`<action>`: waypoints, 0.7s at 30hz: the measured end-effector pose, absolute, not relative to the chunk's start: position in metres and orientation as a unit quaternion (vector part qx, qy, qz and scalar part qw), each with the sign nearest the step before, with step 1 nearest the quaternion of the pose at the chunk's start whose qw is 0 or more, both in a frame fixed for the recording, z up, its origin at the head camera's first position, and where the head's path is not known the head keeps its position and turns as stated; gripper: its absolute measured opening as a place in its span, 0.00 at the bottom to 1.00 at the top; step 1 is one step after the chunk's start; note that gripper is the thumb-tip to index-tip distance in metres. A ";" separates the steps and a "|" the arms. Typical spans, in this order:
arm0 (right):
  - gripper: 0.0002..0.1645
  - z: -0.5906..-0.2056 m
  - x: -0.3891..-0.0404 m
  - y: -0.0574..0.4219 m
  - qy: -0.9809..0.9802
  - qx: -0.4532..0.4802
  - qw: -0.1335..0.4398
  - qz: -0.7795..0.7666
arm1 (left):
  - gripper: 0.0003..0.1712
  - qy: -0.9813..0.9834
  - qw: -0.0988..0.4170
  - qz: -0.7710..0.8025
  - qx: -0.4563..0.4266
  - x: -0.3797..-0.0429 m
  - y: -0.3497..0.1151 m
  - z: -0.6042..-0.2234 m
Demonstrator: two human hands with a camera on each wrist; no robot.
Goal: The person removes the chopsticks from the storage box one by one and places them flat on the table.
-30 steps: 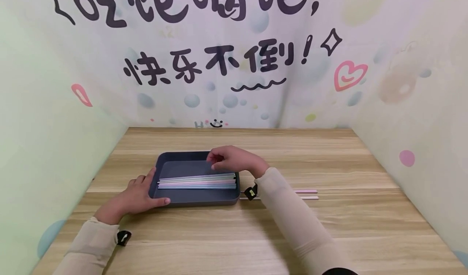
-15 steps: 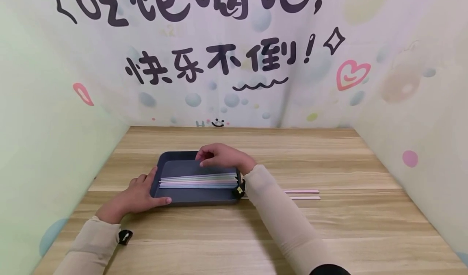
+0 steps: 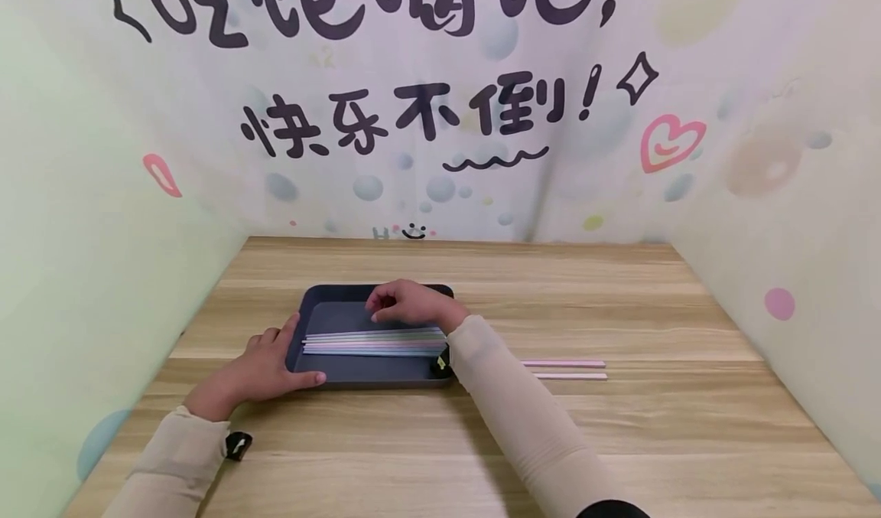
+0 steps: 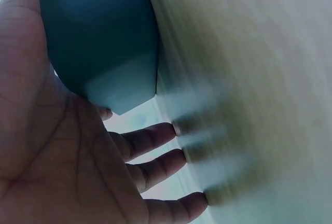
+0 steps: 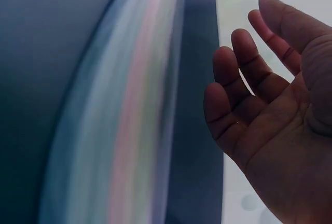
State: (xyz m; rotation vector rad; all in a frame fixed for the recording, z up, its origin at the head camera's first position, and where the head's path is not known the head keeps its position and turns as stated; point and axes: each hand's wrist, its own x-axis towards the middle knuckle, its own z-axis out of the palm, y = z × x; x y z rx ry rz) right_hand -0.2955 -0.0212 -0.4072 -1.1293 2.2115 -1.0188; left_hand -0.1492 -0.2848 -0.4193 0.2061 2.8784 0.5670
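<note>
A dark grey-blue tray [image 3: 385, 384] lies on the table, holding several pastel chopsticks [image 3: 372, 342] side by side along its length. My left hand [image 3: 258, 369] rests against the tray's left end, thumb along the front rim, fingers extended. In the left wrist view, fingertips [image 4: 194, 206] touch the tabletop beside the dark tray wall [image 4: 98, 42]. Over the back half of the tray hovers my right hand [image 3: 409, 304], its fingers loosely curled and nothing between them. The right wrist view shows that hand [image 5: 275, 94] apart from the striped row of chopsticks [image 5: 124, 115].
Two more chopsticks, one pink [image 3: 567, 363] and one white [image 3: 574, 376], lie on the wooden table [image 3: 654, 441] right of the tray, partly behind the right sleeve [image 3: 530, 418]. A printed cloth [image 3: 413, 120] closes off the back, with pale walls on both sides.
My right hand has shifted left over the tray, then dropped slightly, still holding nothing. The left hand keeps its place at the tray's left end. The chopsticks look unmoved.
</note>
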 end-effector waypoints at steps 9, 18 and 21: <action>0.07 -0.421 -0.297 -0.022 0.823 -0.415 0.221 -0.320 | 0.72 0.973 0.097 0.194 0.074 -0.150 -0.286 -0.420; 0.05 -0.434 -0.296 -0.021 0.832 -0.429 0.210 -0.281 | 0.73 0.973 0.099 0.197 0.068 -0.147 -0.285 -0.423; 0.05 -0.435 -0.297 -0.021 0.837 -0.426 0.203 -0.278 | 0.73 0.973 0.095 0.197 0.067 -0.148 -0.285 -0.422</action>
